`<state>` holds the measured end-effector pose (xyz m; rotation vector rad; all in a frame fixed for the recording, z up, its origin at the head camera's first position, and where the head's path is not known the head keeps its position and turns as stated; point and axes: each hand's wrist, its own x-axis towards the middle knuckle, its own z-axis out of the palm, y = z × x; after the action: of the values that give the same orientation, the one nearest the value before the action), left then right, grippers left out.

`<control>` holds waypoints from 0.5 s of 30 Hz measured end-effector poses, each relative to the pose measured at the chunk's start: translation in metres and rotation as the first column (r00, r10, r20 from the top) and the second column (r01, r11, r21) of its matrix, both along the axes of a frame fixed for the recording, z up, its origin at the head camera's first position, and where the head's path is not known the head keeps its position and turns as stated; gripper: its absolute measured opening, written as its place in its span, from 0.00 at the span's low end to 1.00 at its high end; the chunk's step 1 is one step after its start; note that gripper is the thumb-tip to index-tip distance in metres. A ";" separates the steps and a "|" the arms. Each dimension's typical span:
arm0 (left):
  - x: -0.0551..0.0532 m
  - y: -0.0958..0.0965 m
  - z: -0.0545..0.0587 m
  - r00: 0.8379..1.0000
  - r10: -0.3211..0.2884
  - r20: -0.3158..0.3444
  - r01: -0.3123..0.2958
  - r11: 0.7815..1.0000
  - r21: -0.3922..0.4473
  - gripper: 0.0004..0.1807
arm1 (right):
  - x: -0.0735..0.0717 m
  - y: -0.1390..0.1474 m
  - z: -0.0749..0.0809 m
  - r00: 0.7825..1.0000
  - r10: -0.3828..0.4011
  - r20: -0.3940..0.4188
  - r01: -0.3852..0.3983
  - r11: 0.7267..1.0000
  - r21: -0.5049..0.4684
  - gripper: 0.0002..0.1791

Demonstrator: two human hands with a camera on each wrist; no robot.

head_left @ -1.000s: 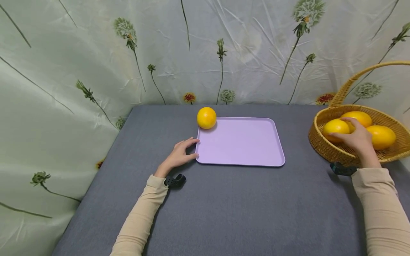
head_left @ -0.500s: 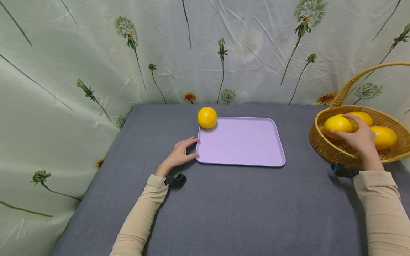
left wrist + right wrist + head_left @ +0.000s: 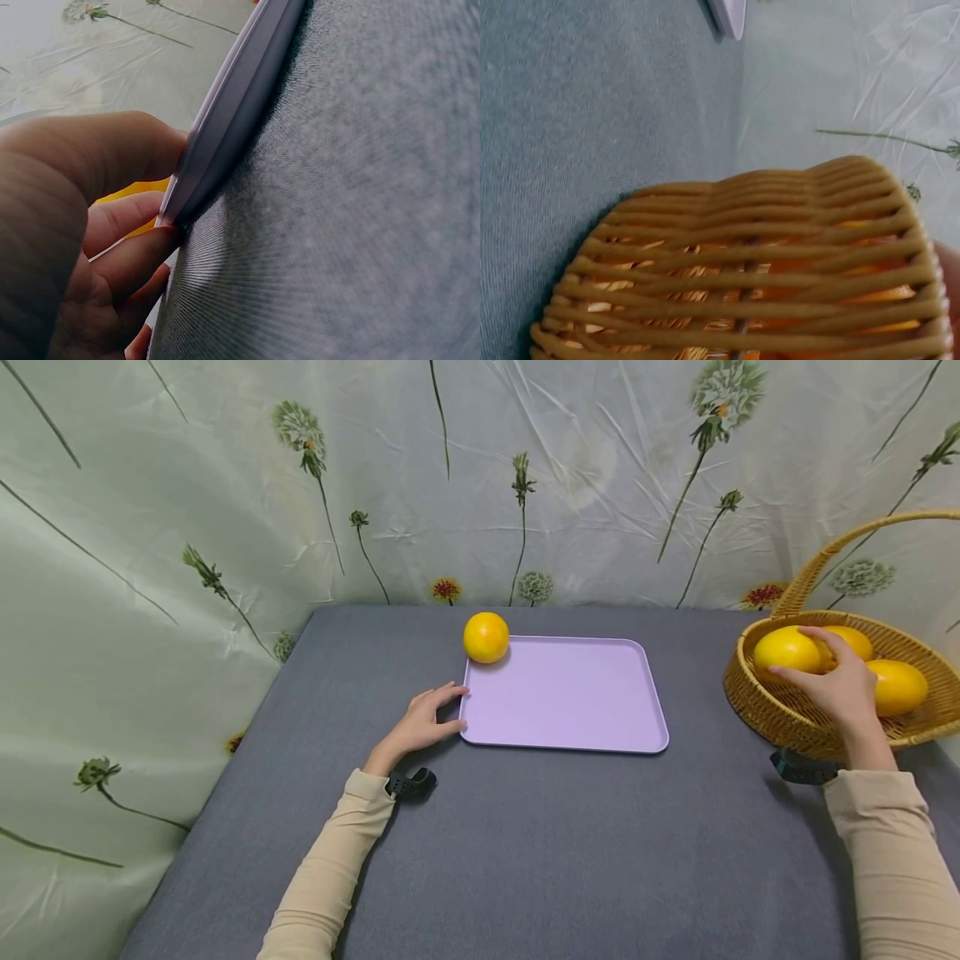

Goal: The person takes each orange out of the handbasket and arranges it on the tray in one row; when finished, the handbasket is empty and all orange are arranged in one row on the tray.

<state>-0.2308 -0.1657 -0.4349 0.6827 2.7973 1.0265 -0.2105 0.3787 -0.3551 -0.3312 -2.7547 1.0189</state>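
Observation:
In the head view my right hand (image 3: 843,681) reaches over the rim of a wicker basket (image 3: 757,714). Thumb and fingers grip the leftmost orange (image 3: 786,649) inside it; two more, a rear orange (image 3: 853,642) and a right-hand orange (image 3: 897,687), lie close by. From the right wrist, the basket wall (image 3: 757,281) hides most of the grip. At the lilac tray (image 3: 570,693), my left hand (image 3: 423,718) touches the left edge with outstretched thumb and fingertips. The left wrist view has the thumb against the tray rim (image 3: 232,112). Another orange (image 3: 486,637) sits at the tray's far left corner.
A grey cloth (image 3: 600,843) covers the table. Behind and to the left hangs a pale flowered curtain (image 3: 450,510). The basket's tall arched handle (image 3: 825,547) rises at its far side. Black wrist straps show on both arms, such as the left strap (image 3: 411,785).
My right hand has raised the leftmost orange slightly within the basket and shifted it a little. My left hand, the tray and the orange on it have stayed put.

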 end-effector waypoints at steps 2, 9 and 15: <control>0.000 0.000 0.001 1.000 -0.001 0.003 0.001 1.000 -0.002 0.31 | 0.000 -0.001 0.000 1.000 -0.006 -0.007 0.006 1.000 -0.013 0.39; 0.002 0.000 0.002 1.000 -0.007 0.004 0.007 1.000 0.003 0.31 | 0.003 -0.008 0.001 0.999 -0.019 -0.044 0.018 1.000 -0.026 0.38; 0.002 0.000 0.001 1.000 -0.008 0.011 0.008 1.000 0.013 0.31 | 0.005 -0.012 0.002 0.998 -0.030 -0.062 0.028 0.999 -0.041 0.38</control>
<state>-0.2286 -0.1660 -0.4336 0.6873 2.7781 1.0453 -0.2051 0.3668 -0.3528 -0.3385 -2.6697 1.0596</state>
